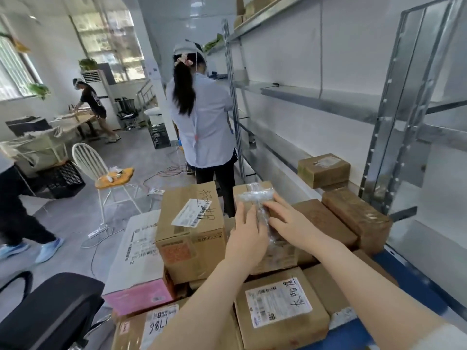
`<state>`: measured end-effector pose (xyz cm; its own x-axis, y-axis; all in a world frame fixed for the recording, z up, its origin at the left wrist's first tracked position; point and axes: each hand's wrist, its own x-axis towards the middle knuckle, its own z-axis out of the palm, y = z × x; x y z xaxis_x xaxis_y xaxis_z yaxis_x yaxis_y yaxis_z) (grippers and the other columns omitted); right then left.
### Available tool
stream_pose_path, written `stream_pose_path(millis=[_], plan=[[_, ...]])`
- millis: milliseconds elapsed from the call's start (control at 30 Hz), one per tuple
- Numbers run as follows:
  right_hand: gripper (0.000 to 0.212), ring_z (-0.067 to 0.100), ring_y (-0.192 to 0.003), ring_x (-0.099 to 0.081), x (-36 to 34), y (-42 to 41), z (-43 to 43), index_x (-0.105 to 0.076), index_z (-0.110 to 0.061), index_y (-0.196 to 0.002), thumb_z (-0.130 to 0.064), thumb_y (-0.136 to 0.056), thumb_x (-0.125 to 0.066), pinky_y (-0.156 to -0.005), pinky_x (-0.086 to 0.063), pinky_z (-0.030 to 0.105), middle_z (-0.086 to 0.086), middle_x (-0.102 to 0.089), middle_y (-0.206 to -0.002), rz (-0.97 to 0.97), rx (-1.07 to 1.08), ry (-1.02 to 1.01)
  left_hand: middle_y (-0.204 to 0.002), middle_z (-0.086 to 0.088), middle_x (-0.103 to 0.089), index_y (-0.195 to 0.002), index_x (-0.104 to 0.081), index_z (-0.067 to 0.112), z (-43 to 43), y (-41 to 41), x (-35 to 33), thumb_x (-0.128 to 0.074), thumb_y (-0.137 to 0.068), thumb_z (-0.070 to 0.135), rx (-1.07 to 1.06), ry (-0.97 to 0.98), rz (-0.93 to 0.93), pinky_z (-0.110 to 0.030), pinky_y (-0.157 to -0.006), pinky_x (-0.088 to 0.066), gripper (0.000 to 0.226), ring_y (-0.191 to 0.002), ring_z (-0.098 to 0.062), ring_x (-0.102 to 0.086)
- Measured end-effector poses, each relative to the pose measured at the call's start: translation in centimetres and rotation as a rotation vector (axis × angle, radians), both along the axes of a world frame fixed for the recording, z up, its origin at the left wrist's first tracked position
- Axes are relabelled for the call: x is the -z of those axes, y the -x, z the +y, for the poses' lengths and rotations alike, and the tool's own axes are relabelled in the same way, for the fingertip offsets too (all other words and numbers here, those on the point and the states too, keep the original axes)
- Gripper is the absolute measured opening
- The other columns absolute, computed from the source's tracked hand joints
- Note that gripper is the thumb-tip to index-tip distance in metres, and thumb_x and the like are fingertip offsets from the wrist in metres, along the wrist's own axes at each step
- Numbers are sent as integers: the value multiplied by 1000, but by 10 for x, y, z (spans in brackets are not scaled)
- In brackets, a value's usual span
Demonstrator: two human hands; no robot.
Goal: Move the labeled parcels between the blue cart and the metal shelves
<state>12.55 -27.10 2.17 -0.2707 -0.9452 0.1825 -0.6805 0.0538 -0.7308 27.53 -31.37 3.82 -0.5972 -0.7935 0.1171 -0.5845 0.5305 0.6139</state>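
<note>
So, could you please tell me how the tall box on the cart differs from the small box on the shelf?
The tall box stands upright in the pile on the cart; the small box sits on the shelf. The tall box is clearly bigger. Its white label carries black handwriting; the small box's label is smaller, with no handwriting visible. Both are brown cardboard.

Blue cart (417,284): piled with labelled cardboard parcels (280,304), several layers. Metal shelves (316,99) alongside, right: one taped brown box (323,169) on lower shelf.
</note>
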Motion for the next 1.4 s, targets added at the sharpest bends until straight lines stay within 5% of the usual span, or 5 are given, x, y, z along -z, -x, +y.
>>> stream_pose_path(millis=[200,467,867,1100,1400], plan=[[48,7,-138,-25,29,3,-21,-35,-43,-141,-36,-95,-43,-99,-21,19,-10,-5,-159,-24,31,-64,-159,-12,-8,-149,-21,10,-8,3,13,-31,-100,23,79,-71,-53,-47,-117,-15,52,-146,-30,-2],[49,10,-142,-19,22,-9,-56,-31,-45,-142,-37,-95,-42,-104,-22,24,-14,0,-159,33,-13,-97,-132,-4,-53,-124,-57,15,-44,-42,-22,-43,-92,24,57,583,-35,-36,-109,-31,37,-128,-23,-40],[44,9,-138,-27,13,-28,-44,-36,-43,-140,-37,-97,-41,-98,-27,23,-15,-7,-158,-78,166,132,-157,-4,-21,-146,-31,27,-48,-64,-3,-34,-95,40,-84,518,-404,-51,-116,-12,53,-145,-28,-15],[42,-11,-112,-39,23,15,144,-39,-41,-139,-38,-97,-42,-93,-31,15,-17,-24,-152,-40,512,147,-139,-21,-47,-132,-53,10,59,49,-36,-61,-86,21,300,662,-84,-58,-106,-32,48,-129,-43,-42],[41,17,-121,-50,43,-2,586,-48,-27,-136,-20,-97,-42,-99,-36,22,-4,-45,-141,-34,1471,-33,-150,-13,-36,-142,-41,16,422,191,33,-53,-90,23,1161,433,27,-47,-107,-34,54,-132,-35,-39]])
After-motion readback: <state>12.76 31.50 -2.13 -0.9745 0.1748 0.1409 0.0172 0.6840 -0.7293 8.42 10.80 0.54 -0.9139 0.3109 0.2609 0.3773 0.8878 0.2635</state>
